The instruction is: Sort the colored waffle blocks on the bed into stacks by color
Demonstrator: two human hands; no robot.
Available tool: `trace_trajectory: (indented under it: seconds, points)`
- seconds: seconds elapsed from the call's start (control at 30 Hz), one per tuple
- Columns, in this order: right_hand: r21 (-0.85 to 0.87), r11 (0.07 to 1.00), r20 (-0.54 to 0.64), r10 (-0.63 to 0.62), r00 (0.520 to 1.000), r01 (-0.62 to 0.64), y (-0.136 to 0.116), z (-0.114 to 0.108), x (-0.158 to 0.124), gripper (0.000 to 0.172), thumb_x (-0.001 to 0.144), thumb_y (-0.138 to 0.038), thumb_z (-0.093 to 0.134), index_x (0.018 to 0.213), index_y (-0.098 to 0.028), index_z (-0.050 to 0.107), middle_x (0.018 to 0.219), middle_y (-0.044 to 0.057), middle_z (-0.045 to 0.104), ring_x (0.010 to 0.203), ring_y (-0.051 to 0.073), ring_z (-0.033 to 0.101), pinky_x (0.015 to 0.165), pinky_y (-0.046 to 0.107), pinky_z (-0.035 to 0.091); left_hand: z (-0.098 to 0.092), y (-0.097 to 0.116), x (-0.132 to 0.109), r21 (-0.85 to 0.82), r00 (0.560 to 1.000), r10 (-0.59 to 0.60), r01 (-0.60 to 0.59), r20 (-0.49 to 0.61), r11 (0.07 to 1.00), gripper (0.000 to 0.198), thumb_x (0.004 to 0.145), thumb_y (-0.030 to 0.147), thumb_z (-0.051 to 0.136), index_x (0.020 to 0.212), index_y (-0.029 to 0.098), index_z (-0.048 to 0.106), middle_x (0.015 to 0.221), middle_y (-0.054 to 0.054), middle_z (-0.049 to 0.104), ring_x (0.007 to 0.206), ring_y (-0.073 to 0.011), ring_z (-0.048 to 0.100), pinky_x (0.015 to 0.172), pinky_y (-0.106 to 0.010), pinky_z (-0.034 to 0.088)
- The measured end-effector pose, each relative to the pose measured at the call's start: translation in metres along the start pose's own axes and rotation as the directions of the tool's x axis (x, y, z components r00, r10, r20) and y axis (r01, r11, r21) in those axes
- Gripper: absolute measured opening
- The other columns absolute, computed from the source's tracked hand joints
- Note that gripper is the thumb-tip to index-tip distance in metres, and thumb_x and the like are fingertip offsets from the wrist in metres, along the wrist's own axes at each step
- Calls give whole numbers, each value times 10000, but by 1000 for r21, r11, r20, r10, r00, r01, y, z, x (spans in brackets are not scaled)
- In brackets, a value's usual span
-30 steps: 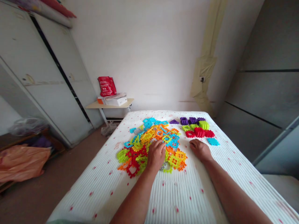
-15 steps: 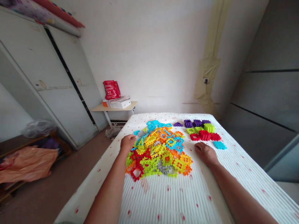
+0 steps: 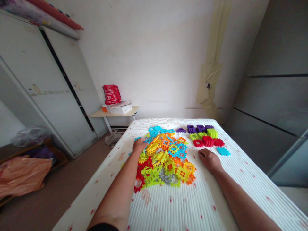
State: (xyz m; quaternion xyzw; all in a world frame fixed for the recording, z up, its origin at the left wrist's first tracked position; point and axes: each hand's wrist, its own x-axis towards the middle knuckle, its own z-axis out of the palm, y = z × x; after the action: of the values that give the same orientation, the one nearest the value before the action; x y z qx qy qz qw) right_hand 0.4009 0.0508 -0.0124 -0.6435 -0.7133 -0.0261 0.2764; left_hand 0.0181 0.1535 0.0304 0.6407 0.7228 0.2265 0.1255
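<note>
A heap of notched plastic building tiles (image 3: 166, 157) in blue, yellow, orange, red, green and grey lies in the middle of the white padded surface. My left hand (image 3: 139, 146) is at the heap's far left edge, close to blue tiles, its fingers bent together and partly hidden. What it grips, if anything, cannot be made out. To the right of the heap my right hand (image 3: 209, 158) rests with curled fingers and no tile showing in it. Just beyond it are red tiles (image 3: 208, 141), a flat blue tile (image 3: 223, 151), green tiles (image 3: 212, 133) and purple tiles (image 3: 200, 128).
The white dotted surface (image 3: 168, 211) reaches to the far wall. A small table (image 3: 96, 113) with a red bag (image 3: 112, 94) and a white box (image 3: 121, 109) stands behind on the left. A wardrobe (image 3: 55, 96) is at left, grey panels (image 3: 276, 96) at right.
My left hand has moved slightly right, over the heap's edge. My right hand stays curled beside the sorted tiles. The whole view has shifted a little.
</note>
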Motion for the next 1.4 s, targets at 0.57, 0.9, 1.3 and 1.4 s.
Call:
trace_trajectory:
  seconds: [0.57,0.9,1.3,1.4]
  points:
    - [15,1000,-18,2,1000,-2,0,1,0,234,798,-235,448,837,-214,677,885,36,682,760,147,602,644,222,399,-31,27,-56,-11,939,251,-261,-233,965,453,682,199,615,1134,212,599,1088,-50,662,1023,-200,588,912,-298,441]
    - [10,1000,7,13,1000,-13,-2,-2,1,231,800,-232,447,839,-201,673,885,44,676,785,156,605,669,229,416,-13,49,-112,-310,866,344,-460,-363,832,453,709,190,580,1160,231,574,1158,-48,615,1077,-196,561,951,-343,442]
    - [416,868,-194,-206,959,271,-75,-16,-11,448,860,-306,467,1303,-257,423,1246,103,509,810,147,596,716,308,515,12,73,-157,-725,889,447,-369,-93,582,420,747,303,592,1158,217,581,1198,-80,599,1045,-207,580,884,-330,477]
    - [490,793,-198,-303,932,361,-94,-18,-15,336,885,-330,421,1190,-231,521,1183,103,554,950,185,579,786,325,498,12,77,-163,-824,874,485,-274,2,496,413,736,337,610,1126,201,600,1183,-92,609,1054,-222,581,882,-332,479]
